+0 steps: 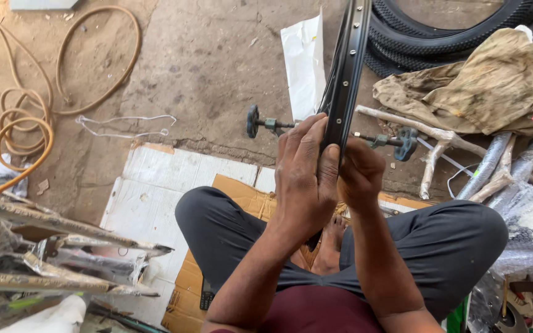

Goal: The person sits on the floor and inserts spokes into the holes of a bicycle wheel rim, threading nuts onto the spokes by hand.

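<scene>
The black metal wheel rim with small holes [345, 68] is cut off at the top edge; its lower part is hidden behind the left hand [303, 176] and right hand [359, 172], both clamped around it above the crossed legs.

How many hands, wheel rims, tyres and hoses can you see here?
Hands on the rim: 2, left hand and right hand
Black metal bicycle wheel rim: 1
Black knobbly rubber tyres: 2, stacked, as far as I can tell
Tan coiled rubber hose: 1
Total: 6
</scene>
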A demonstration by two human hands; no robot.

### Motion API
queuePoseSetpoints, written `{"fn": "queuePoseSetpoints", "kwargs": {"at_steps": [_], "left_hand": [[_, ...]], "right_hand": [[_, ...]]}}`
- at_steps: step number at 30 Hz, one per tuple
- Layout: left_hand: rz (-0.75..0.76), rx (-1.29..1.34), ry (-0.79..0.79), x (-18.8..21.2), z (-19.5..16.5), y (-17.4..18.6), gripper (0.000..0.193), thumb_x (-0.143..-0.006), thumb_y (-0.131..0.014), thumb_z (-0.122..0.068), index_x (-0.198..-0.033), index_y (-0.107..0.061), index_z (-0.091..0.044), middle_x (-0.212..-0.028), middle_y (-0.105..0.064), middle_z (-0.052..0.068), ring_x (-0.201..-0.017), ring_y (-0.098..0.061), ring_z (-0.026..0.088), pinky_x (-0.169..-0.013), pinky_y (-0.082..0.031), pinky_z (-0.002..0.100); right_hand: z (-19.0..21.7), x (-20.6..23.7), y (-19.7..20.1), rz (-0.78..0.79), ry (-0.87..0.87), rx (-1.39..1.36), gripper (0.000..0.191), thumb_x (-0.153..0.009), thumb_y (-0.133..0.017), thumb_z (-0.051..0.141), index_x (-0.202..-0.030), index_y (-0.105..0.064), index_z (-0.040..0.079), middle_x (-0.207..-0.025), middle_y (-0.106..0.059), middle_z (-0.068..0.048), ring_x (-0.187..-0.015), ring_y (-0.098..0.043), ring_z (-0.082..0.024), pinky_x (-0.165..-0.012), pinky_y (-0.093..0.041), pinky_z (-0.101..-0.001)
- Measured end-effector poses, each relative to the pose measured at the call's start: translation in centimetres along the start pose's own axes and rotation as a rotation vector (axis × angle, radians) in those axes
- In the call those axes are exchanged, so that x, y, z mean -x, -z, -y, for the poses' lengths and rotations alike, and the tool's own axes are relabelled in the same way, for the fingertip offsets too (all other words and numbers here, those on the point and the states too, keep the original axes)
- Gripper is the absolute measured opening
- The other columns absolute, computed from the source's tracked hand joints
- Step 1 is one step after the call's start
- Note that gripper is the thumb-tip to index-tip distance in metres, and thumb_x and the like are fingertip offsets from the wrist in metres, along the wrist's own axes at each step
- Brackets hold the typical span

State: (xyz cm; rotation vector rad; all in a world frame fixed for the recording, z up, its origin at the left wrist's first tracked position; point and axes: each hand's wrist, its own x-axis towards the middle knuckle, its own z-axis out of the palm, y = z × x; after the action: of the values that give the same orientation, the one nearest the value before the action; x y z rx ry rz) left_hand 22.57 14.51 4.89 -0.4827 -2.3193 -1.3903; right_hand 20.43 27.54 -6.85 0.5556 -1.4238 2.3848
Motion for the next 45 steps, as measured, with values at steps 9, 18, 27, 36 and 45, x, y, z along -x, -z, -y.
{"fn": "queuePoseSetpoints", "kwargs": {"at_steps": [9,18,27,36,45], "left_hand": [[0.030,0.073,0.012,-0.4,-0.3,0.5,0.038,-0.113,-0.047,-0.018,-0.142,-0.053,0.004,-0.144,-0.057,0.022,-0.137,-0.054,0.035,-0.118,-0.045,0.047],[-0.001,0.100,0.004,0.4,0.1,0.3,0.040,-0.114,-0.047,-0.020,-0.144,-0.051,0.005,-0.147,-0.055,0.022,-0.141,-0.052,0.036,-0.121,-0.044,0.048],[-0.029,0.065,0.010,-1.5,0.1,-0.2,0.040,-0.111,-0.051,-0.020,-0.144,-0.054,0.003,-0.145,-0.058,0.020,-0.138,-0.054,0.033,-0.119,-0.045,0.045],[0.014,0.130,0.105,-2.4,-0.6,-0.2,0.041,-0.111,-0.053,-0.019,-0.146,-0.053,0.001,-0.145,-0.057,0.020,-0.138,-0.054,0.033,-0.117,-0.046,0.043],[-0.090,0.087,0.067,-2.3,-0.7,-0.7,0.039,-0.108,-0.058,-0.018,-0.142,-0.056,0.001,-0.139,-0.062,0.019,-0.133,-0.057,0.034,-0.118,-0.043,0.042]], "right_hand": [[0.0,-1.5,1.1,0.108,-0.133,-0.269,0.033,-0.110,-0.064,0.021,-0.127,-0.068,-0.006,-0.118,-0.073,-0.014,-0.104,-0.071,-0.017,-0.091,-0.060,-0.0305],[0.2,-3.1,1.9,0.258,-0.448,-0.395,0.024,-0.114,-0.060,0.017,-0.113,-0.069,-0.005,-0.101,-0.068,-0.007,-0.087,-0.065,-0.012,-0.075,-0.055,-0.0265],[0.0,-3.2,0.8,0.100,-0.202,-0.268,0.024,-0.111,-0.062,0.019,-0.118,-0.070,-0.002,-0.106,-0.071,-0.009,-0.091,-0.068,-0.013,-0.082,-0.057,-0.0269],[0.1,-2.2,-2.1,-0.090,0.258,0.173,0.018,-0.107,-0.067,0.018,-0.119,-0.070,0.005,-0.121,-0.069,-0.016,-0.103,-0.068,-0.018,-0.088,-0.058,-0.0300],[-1.2,-2.9,1.6,-0.129,0.025,0.065,0.026,-0.114,-0.063,0.020,-0.129,-0.071,0.000,-0.105,-0.075,-0.008,-0.088,-0.071,-0.009,-0.079,-0.058,-0.0223]]}}
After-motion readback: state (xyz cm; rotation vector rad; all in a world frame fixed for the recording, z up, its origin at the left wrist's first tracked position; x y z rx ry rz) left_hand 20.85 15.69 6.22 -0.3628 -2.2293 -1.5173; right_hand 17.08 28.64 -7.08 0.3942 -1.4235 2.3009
